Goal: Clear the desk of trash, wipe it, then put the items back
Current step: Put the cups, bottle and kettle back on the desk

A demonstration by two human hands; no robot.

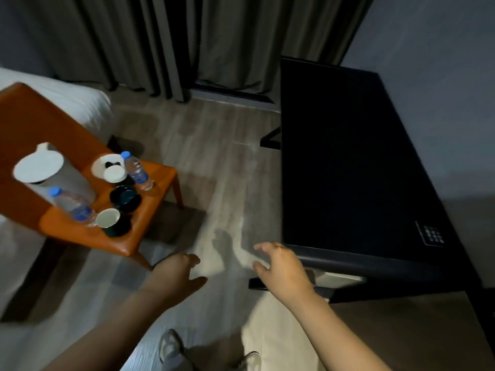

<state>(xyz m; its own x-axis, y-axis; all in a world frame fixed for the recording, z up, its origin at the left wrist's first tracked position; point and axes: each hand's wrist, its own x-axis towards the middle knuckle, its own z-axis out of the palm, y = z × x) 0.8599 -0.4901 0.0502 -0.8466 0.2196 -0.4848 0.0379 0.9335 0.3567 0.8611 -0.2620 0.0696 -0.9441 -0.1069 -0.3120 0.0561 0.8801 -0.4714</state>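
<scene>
Items for return: white kettle (40, 170), near water bottle (73, 207), far water bottle (136, 170), white cup (108, 217) and dark saucers (125, 198). All stood grouped on the orange chair (150, 236), left of and beyond both hands.

Left hand (176, 274): nearer the group, fingers loosely curled, holding nothing.

Right hand (281, 266): fingers spread, empty, just beside the table's near-left corner.

Table (348, 162): dark, at right, long axis near to far, a keypad-like panel (431, 235) toward its near end.

Floor (214, 156): open between chair and table, so nothing appeared to block a leftward reach.

Bed (67, 95): behind the chair.
</scene>
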